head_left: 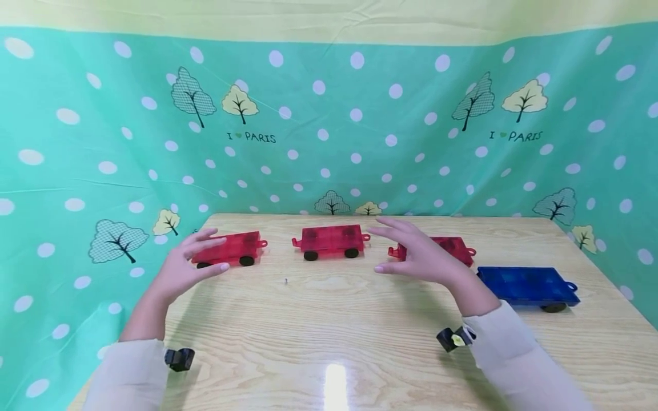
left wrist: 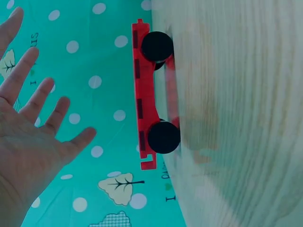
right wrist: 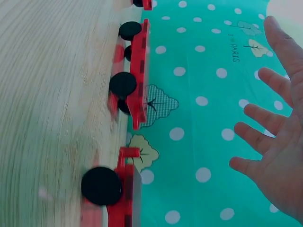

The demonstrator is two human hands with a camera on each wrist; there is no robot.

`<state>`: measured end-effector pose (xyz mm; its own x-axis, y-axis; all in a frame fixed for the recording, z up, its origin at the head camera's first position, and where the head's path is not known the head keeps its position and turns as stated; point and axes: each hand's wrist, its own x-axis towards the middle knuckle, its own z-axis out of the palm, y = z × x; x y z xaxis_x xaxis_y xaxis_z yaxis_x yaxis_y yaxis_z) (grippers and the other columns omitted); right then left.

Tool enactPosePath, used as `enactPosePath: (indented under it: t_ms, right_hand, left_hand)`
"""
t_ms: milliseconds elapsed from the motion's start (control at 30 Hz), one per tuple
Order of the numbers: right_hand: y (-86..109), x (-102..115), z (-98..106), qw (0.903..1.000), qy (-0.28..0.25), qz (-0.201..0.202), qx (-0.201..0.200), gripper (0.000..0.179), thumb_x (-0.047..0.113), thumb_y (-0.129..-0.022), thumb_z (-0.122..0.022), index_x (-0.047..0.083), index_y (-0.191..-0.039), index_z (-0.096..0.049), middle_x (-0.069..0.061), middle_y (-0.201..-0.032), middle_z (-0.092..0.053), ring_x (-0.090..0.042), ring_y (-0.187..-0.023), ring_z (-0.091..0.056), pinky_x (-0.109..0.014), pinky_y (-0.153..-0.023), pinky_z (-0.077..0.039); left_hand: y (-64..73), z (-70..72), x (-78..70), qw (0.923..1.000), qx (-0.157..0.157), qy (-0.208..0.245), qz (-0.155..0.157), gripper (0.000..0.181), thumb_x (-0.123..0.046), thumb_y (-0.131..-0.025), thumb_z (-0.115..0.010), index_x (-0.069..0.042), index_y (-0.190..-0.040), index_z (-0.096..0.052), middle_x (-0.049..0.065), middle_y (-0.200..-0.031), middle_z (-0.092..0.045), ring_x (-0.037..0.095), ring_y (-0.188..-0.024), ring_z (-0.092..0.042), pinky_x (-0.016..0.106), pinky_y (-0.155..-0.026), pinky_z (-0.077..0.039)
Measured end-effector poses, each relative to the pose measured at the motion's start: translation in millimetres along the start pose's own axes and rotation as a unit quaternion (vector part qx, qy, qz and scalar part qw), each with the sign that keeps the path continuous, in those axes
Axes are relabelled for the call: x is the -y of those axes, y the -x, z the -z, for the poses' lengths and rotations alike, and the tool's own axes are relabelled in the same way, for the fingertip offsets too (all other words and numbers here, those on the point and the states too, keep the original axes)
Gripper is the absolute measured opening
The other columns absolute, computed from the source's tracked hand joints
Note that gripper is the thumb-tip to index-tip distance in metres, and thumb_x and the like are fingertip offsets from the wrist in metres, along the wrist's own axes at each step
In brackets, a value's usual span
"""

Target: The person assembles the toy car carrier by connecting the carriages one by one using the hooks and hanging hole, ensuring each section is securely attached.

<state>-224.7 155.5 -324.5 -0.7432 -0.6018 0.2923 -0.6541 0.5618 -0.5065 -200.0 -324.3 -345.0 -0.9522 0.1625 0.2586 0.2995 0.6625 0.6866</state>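
Note:
My left hand hovers in front of the left red toy train car, fingers spread and holding nothing. In the left wrist view that hand is apart from a red car with black wheels. My right hand is raised before the right red car, partly covering it; its fingers are spread too. Between the hands sits the middle red car, with a hook at one end and a ring at the other. In the right wrist view, the hand touches none of the red cars.
A blue toy train car stands on the right, near my right forearm. The wooden table ends at a green dotted cloth behind and at the sides. A tiny speck lies on the tabletop. Each wrist carries a small black camera.

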Motion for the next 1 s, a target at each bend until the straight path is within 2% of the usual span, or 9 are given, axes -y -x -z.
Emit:
enactPosePath:
  t_ms: [200, 333, 533, 733, 900, 1000]
  right_hand:
    - [-11.3, -1, -7, 0.9996, -0.028, -0.001, 0.005, 0.075, 0.037, -0.081, -0.08, 0.02, -0.146, -0.048, -0.008, -0.156, -0.031, -0.034, -0.143, -0.025, -0.062, -0.106, -0.031]
    - [-21.0, -2, -12, 0.999, -0.043, -0.001, 0.009, 0.073, 0.034, -0.08, -0.082, 0.021, -0.145, -0.05, -0.007, -0.157, -0.031, -0.033, -0.143, -0.025, -0.061, -0.107, -0.03]
    - [-35.8, -3, -20, 0.9982, -0.059, 0.009, 0.008, 0.069, 0.032, -0.079, -0.083, 0.02, -0.14, -0.055, -0.005, -0.155, -0.034, -0.032, -0.142, -0.028, -0.059, -0.108, -0.031]
    - [-49.6, -8, -29, 0.9975, -0.069, 0.002, 0.015, 0.067, 0.032, -0.08, -0.082, 0.019, -0.14, -0.055, -0.004, -0.155, -0.035, -0.032, -0.142, -0.028, -0.057, -0.109, -0.03]
    - [-59.8, -12, -38, 0.9975, -0.067, -0.012, 0.021, 0.066, 0.035, -0.08, -0.081, 0.023, -0.14, -0.056, -0.001, -0.155, -0.035, -0.028, -0.142, -0.028, -0.054, -0.11, -0.03]
    - [-64.3, -14, -41, 0.9975, -0.068, -0.013, 0.018, 0.065, 0.036, -0.08, -0.081, 0.023, -0.139, -0.056, -0.002, -0.154, -0.036, -0.028, -0.142, -0.028, -0.054, -0.11, -0.03]
  left_hand:
    - [-8.8, 6.9, 4.9, 0.9991, 0.026, 0.018, 0.027, 0.062, -0.027, -0.083, -0.079, -0.006, -0.136, -0.057, 0.012, -0.15, -0.038, 0.038, -0.139, -0.026, 0.068, -0.102, -0.029]
    - [-14.3, 10.6, 8.7, 0.9986, 0.032, 0.016, 0.04, 0.064, -0.028, -0.082, -0.081, -0.006, -0.137, -0.057, 0.012, -0.149, -0.04, 0.037, -0.138, -0.027, 0.065, -0.102, -0.032]
    - [-23.6, 11.9, 14.8, 0.9971, 0.047, 0.006, 0.059, 0.065, -0.03, -0.081, -0.081, -0.006, -0.137, -0.057, 0.016, -0.147, -0.042, 0.04, -0.136, -0.029, 0.064, -0.101, -0.034]
    - [-31.4, 9.8, 18.1, 0.9961, 0.047, 0.013, 0.073, 0.066, -0.034, -0.079, -0.082, -0.005, -0.134, -0.059, 0.016, -0.145, -0.044, 0.039, -0.136, -0.031, 0.063, -0.105, -0.031]
    - [-38.4, 2.9, 21.6, 0.9954, 0.044, 0.023, 0.082, 0.065, -0.032, -0.08, -0.082, -0.005, -0.134, -0.059, 0.015, -0.145, -0.045, 0.038, -0.135, -0.033, 0.05, -0.097, -0.045]
    - [-42.0, -0.2, 21.2, 0.9957, 0.042, 0.024, 0.078, 0.064, -0.03, -0.08, -0.082, -0.004, -0.134, -0.059, 0.016, -0.145, -0.045, 0.038, -0.134, -0.034, 0.045, -0.093, -0.047]
